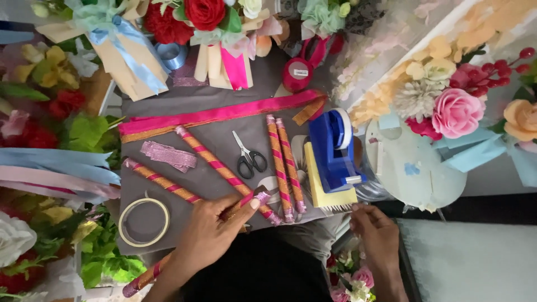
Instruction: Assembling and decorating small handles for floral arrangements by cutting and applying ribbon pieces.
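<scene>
Item 1. My left hand (215, 226), at six o'clock of the grey bench (224, 100), is closed around a decorated stick (168, 263) wrapped in gold and pink bands. The thumb presses the stick's glittery pink end; its far end runs off toward seven o'clock past my wrist.

Item 2. My right hand (375, 226), at five o'clock, has its fingers curled loosely beside the near edge of the tape dispenser (334, 151). I cannot tell whether it grips anything.

Item 3. The tape dispenser is blue, on a yellow base, and stands at three o'clock of the bench.

Item 4. Four more wrapped sticks lie on the bench. One long stick (221, 170) runs diagonally from eleven o'clock down to my left thumb. A shorter stick (162, 182) lies at nine o'clock. A pair of sticks (285, 162) lies side by side, nearly upright, just left of the dispenser.

Item 5. Black-handled scissors (249, 156) lie at the centre, between the long stick and the pair.

Item 6. A tape ring (144, 222) lies flat at eight o'clock, near my left wrist.

Item 7. A folded glitter strip (168, 155), pale pink, lies at ten o'clock.

Item 8. A pink and gold ribbon band (218, 114) stretches across the bench at twelve o'clock.

Item 9. A red ribbon spool (297, 74) sits at one o'clock.

Item 10. Artificial flowers ring the bench, among them a pink rose (457, 112) at three o'clock and a red rose (204, 12) at twelve.
</scene>
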